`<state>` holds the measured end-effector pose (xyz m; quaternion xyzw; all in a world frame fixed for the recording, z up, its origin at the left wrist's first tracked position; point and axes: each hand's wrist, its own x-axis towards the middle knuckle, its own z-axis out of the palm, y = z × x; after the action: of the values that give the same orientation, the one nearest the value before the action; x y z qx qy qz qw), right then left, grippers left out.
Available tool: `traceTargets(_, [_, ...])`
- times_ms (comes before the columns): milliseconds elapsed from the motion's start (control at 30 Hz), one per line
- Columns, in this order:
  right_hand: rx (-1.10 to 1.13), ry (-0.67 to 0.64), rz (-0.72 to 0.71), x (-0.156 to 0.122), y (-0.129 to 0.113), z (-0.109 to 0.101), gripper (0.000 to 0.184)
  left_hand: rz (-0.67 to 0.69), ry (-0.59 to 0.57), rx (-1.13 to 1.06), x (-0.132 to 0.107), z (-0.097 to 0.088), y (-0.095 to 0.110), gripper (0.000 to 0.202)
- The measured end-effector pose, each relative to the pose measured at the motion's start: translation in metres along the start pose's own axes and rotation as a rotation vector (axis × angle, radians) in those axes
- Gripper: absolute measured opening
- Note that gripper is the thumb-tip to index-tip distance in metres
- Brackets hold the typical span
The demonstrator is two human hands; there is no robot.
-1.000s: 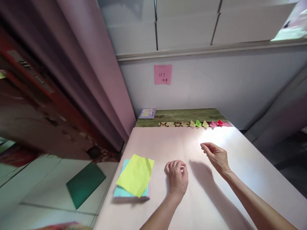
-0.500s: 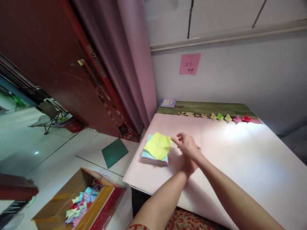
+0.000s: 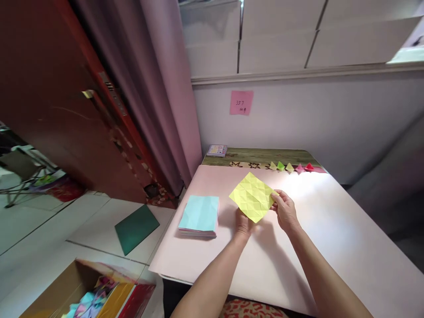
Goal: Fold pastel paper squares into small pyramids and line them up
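A square sheet of yellow paper, marked with a grid of creases, is held up over the table. My right hand pinches its right corner between thumb and fingers. From below, my left hand holds the sheet near its lower edge; most of its fingers are hidden behind the paper. To the left lies a stack of square paper, its top sheet light blue.
Several small folded paper pieces stand in a row along the table's back. A small stack of cards lies at the back left corner. On the floor are a cardboard box of folded paper and a green mat.
The yellow sheet has left the top of the stack and now hangs to its right in both hands. My hands, earlier close together, have moved apart. The camera view has shifted.
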<state>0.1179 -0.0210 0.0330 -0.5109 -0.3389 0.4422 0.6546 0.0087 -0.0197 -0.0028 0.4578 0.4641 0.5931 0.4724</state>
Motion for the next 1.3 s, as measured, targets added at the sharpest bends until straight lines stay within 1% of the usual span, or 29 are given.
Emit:
traceTargets(67, [-0.033,0.098,0.004,0.003,0.008,-0.020,0.038,-0.025,-0.046,-0.036,0.000,0.001,0.001,0.048])
traceTargets(133, [-0.044,0.139,0.013,0.004,0.017,-0.029,0.040,-0.067,-0.078,-0.092,0.004,-0.007,0.003,0.056])
traceTargets(200, [-0.028,0.155,0.011,0.004,0.025,-0.031,0.042,-0.119,-0.098,-0.161,0.010,-0.020,0.004,0.062])
traceTargets(267, [-0.034,0.164,-0.022,0.004,0.031,-0.030,0.047,-0.160,-0.135,-0.217,0.016,-0.033,0.005,0.063])
traceTargets(367, [-0.095,0.158,-0.071,0.002,0.035,-0.031,0.055,-0.182,-0.262,-0.233,0.018,-0.040,0.003,0.064])
traceTargets(433, [-0.095,0.125,-0.075,0.001,0.035,-0.034,0.060,-0.186,-0.299,-0.230,0.017,-0.038,0.001,0.067])
traceTargets(467, [-0.080,0.095,-0.073,0.000,0.034,-0.036,0.062,-0.180,-0.293,-0.224,0.016,-0.036,0.000,0.068])
traceTargets(600, [-0.083,-0.106,-0.083,0.000,0.033,-0.042,0.061,-0.125,-0.224,-0.200,0.015,-0.032,-0.001,0.074])
traceTargets(667, [-0.120,-0.206,-0.080,0.001,0.037,-0.043,0.069,-0.106,-0.198,-0.192,0.015,-0.032,-0.001,0.076])
traceTargets(733, [-0.178,-0.243,-0.111,0.003,0.043,-0.044,0.075,-0.098,-0.177,-0.189,0.016,-0.032,0.000,0.076])
traceTargets(767, [-0.221,-0.237,-0.145,0.004,0.046,-0.044,0.074,-0.096,-0.171,-0.190,0.016,-0.032,0.000,0.077])
traceTargets(800, [-0.276,-0.220,-0.187,0.006,0.048,-0.044,0.069,-0.096,-0.169,-0.193,0.016,-0.031,0.000,0.077])
traceTargets(867, [-0.369,-0.179,-0.261,0.008,0.051,-0.045,0.051,-0.099,-0.179,-0.198,0.017,-0.031,-0.001,0.077])
traceTargets(967, [-0.413,-0.127,-0.296,0.010,0.050,-0.047,0.028,-0.084,-0.219,-0.170,0.017,-0.032,-0.006,0.074])
traceTargets(1033, [-0.396,-0.098,-0.304,0.010,0.047,-0.047,0.022,-0.026,-0.208,-0.108,0.018,-0.033,-0.010,0.073])
traceTargets(1100, [-0.339,-0.067,-0.311,0.009,0.042,-0.046,0.021,0.029,-0.158,-0.044,0.018,-0.034,-0.011,0.075])
traceTargets(1167, [-0.209,-0.048,-0.257,0.007,0.039,-0.044,0.022,0.035,-0.141,-0.040,0.019,-0.035,-0.010,0.081])
traceTargets(1200, [-0.123,-0.048,-0.194,0.005,0.038,-0.043,0.024,0.014,-0.163,-0.068,0.019,-0.036,-0.008,0.085])
traceTargets(1300, [0.110,-0.076,0.033,-0.001,0.039,-0.036,0.028,-0.080,-0.288,-0.194,0.019,-0.036,-0.002,0.092])
